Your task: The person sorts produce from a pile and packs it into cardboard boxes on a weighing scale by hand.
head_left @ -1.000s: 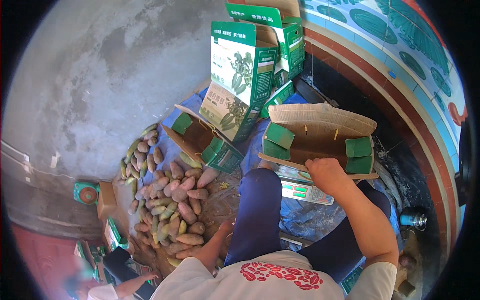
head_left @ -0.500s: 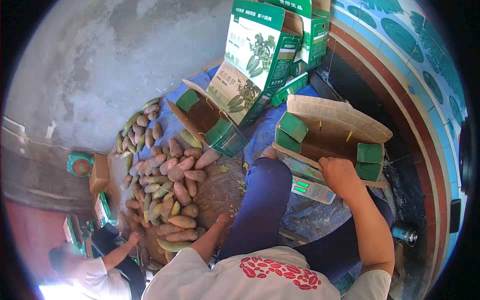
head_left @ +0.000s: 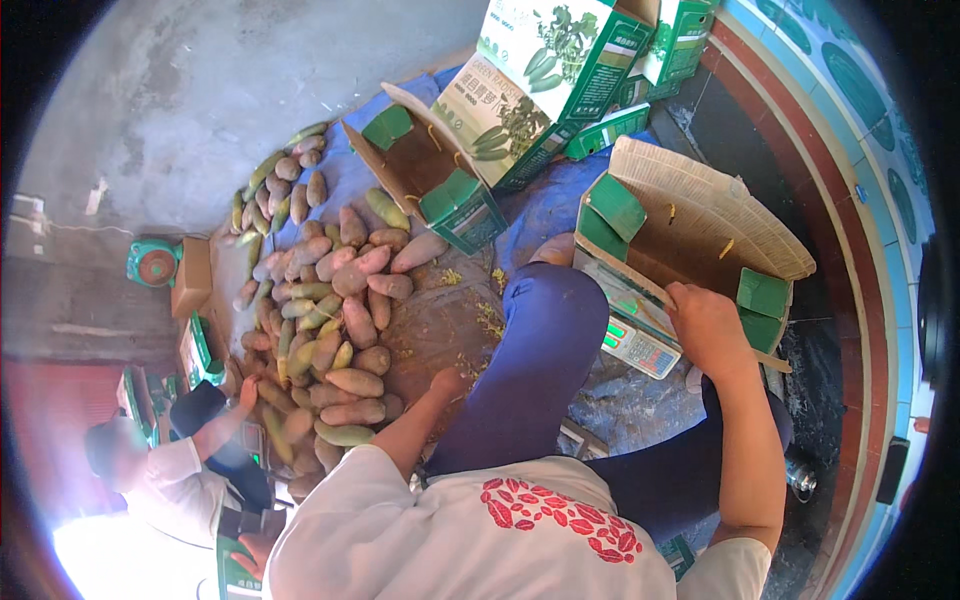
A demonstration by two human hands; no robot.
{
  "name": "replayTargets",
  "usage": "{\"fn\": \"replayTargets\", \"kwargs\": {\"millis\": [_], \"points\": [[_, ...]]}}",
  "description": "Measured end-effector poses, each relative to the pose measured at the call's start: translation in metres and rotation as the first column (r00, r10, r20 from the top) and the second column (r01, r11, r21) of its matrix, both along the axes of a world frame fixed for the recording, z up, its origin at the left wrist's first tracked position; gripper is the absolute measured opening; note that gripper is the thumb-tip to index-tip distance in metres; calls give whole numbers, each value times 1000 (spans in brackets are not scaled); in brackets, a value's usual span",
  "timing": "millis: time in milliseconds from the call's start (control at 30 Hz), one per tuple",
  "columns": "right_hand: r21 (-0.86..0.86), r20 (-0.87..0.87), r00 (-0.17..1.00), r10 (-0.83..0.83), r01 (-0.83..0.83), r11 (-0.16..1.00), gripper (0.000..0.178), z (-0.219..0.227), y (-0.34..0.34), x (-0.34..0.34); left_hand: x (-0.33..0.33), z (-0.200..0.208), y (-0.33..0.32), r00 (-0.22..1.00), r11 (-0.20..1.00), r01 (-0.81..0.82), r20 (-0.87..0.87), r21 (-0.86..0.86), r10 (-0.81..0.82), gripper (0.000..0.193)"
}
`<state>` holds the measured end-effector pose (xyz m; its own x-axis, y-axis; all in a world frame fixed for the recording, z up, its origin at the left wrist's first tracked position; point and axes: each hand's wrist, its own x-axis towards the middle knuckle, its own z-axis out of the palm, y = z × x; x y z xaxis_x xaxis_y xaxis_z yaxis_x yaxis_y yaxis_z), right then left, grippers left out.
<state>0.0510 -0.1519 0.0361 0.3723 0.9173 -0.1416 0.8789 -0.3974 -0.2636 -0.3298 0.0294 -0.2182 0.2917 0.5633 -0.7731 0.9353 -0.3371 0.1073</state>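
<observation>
- Blue sheet: I see it spread on the floor beneath the cartons and the scale.
- Heap of green and pinkish roots: it lies to the left, with a co-worker reaching one hand to its lower edge.
- Printed cartons: green and white, grouped at the far side.
- Wide open carton: ahead on the right, green flaps at both ends.
- Smaller open carton: between heap and printed cartons.
- Scale: at the wide open carton's near side, displays lit green; I can't tell whether it bears the carton.
- Right hand: fingers pinching the wide open carton's near edge.
- Left hand: beside the left thigh, near the heap; I can't tell how its fingers stand.
</observation>
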Motion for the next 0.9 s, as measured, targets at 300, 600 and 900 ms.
{"fn": "replayTargets", "kwargs": {"millis": [300, 600, 900], "points": [[81, 72, 995, 74, -79, 994, 10, 1, -2, 2, -42, -60, 10, 999, 995, 39, -36, 90, -36, 37], [-14, -11, 1000, -2, 2, 1000, 14, 5, 1, -1, -43, -33, 9, 992, 996, -74, -103, 43, 78, 39], [19, 39, 999, 32, -32, 999, 9, 6, 4, -1, -25, -53, 2, 999, 1000, -23, -44, -8, 23, 39]]}}
